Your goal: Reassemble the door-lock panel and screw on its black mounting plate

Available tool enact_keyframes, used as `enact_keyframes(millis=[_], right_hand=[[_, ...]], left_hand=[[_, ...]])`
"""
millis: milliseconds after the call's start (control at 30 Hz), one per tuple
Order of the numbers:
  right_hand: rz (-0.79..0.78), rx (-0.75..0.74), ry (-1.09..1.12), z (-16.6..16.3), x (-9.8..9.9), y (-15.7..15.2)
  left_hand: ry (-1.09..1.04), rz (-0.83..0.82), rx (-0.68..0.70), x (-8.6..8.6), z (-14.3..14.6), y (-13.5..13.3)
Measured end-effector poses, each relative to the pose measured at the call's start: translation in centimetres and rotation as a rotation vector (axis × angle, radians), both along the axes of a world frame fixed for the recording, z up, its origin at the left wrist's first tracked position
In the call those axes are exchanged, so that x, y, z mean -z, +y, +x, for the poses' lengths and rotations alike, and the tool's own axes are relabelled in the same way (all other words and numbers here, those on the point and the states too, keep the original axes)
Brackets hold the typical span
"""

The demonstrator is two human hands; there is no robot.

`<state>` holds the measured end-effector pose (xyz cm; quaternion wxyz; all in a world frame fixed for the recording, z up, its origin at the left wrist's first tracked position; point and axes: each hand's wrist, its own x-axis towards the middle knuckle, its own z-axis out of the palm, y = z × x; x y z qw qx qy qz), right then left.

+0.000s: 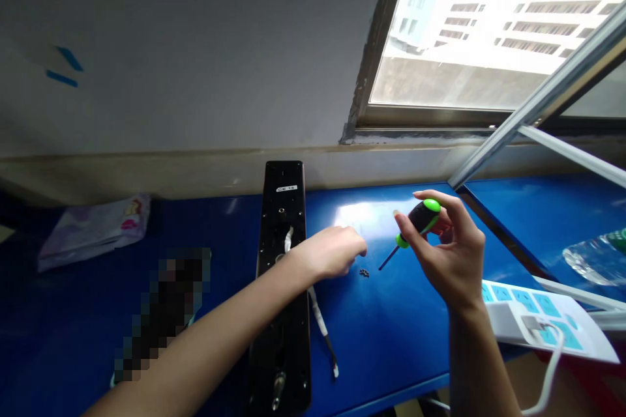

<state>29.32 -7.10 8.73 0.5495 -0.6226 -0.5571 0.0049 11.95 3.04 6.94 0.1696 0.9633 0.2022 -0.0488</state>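
Observation:
My right hand (452, 244) holds a screwdriver (423, 216) with a black and green handle, its shaft slanting down to the left. Close to its tip, a small cluster of screws (364, 272) lies on the blue tabletop. Just above and left of those screws is my left hand (337, 251), fingers curled together; whatever is in them is hidden. Under my left forearm stretches a long black panel (283, 339) with a "CE 15" label (286, 188) near its far end. A white-sleeved cable (317, 313) comes out beside it, ending in a small connector.
A white power strip (552, 322) with a plugged-in adapter sits at the right, near a plastic bottle (589, 260). Metal frame bars (513, 133) rise beside the window. At the left lie a folded bag (98, 228) and a pixelated dark object (169, 306).

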Motion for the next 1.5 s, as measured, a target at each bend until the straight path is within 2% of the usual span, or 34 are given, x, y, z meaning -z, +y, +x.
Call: enact_keyframes(millis=[333,600,1067,1500], right_hand=[[-0.092,-0.009,0.062,0.2,1.4,-0.8],[-0.048,0.038,0.086,0.6,1.8,-1.1],[-0.032,-0.003,0.097,0.5,2.0,-1.1],[0.007,-0.025,0.128,0.6,2.9,-1.0]], left_hand=[[0.091,-0.026,0.104,0.4,2.1,0.1],[0.074,-0.017,0.155,0.7,2.8,-0.5],[0.076,0.044,0.192,0.7,2.6,-0.4],[0.032,0.074,0.196,1.9,3.1,-0.6]])
